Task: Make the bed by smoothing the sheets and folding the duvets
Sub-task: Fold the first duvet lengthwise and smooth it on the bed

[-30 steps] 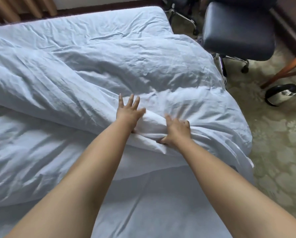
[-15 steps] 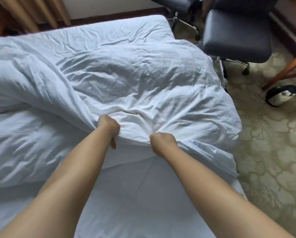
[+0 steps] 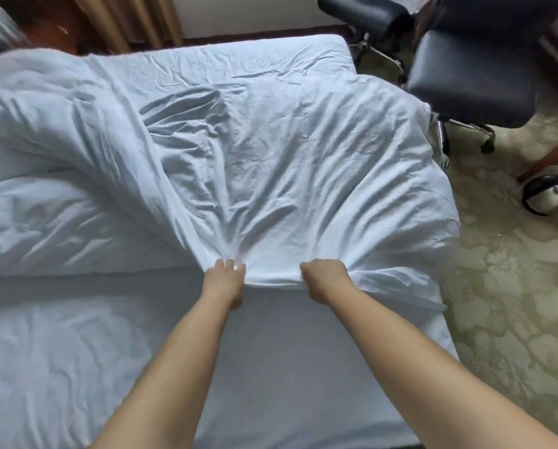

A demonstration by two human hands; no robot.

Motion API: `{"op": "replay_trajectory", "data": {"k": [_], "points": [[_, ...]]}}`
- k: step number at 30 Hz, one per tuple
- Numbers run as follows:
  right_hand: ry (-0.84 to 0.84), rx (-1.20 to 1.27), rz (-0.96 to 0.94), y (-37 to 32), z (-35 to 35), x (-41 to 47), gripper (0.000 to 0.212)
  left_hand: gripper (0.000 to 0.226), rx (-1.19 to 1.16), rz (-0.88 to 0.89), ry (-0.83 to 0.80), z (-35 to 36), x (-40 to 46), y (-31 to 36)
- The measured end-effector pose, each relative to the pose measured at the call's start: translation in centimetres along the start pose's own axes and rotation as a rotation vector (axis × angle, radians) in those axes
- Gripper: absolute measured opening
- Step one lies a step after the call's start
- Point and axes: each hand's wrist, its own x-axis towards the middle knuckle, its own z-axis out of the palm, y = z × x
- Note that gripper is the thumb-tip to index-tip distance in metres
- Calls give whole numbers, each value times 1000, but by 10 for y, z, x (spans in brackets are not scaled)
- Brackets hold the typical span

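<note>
Hands grip the near edge of the white duvet (image 3: 271,157): the left hand (image 3: 224,280) and the right hand (image 3: 324,278) are set a little apart, each with fingers curled round a bunch of cloth, so creases fan out from both fists toward twelve o'clock. The duvet lies rumpled across the far half of the bed, spilling over its edge at three o'clock, while the bare white sheet (image 3: 93,351) covers the near half toward six and nine o'clock. At one o'clock a dark office chair (image 3: 472,79) stands on patterned carpet (image 3: 514,303) just beside the bed.
</note>
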Motion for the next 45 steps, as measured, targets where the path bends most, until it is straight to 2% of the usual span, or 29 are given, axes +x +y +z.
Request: {"op": "replay_trajectory", "data": {"k": [2, 3, 8, 11, 15, 17, 19, 25, 32, 39, 45], "points": [[123, 16, 22, 2, -1, -6, 32, 61, 6, 1, 23, -12, 1, 3], [130, 38, 33, 2, 0, -11, 31, 60, 4, -1, 27, -18, -1, 3], [-205, 184, 11, -6, 26, -51, 28, 49, -150, 14, -21, -13, -44, 9], [-279, 142, -35, -21, 26, -57, 37, 46, -133, 34, -78, 0, -68, 15], [-403, 173, 4, -37, 22, -60, 32, 48, -122, 56, -216, 2, -87, 6], [-384, 179, 46, -43, 18, -67, 36, 48, -131, 58, -335, 1, -99, -6], [-321, 207, 90, -57, 8, -74, 41, 50, -137, 46, -345, 1, -112, -25], [-66, 209, 160, -143, -37, -83, 46, 58, -174, 80, -114, -19, -154, -106], [63, 170, 114, -237, -66, -72, 45, 61, -165, 118, 45, -27, -178, -194], [80, 201, 115, -263, -93, -3, 49, 56, -10, 178, 95, -31, -126, -253], [100, 309, 129, -256, -112, 106, 46, 52, 86, 174, 28, -39, -46, -297]]}}
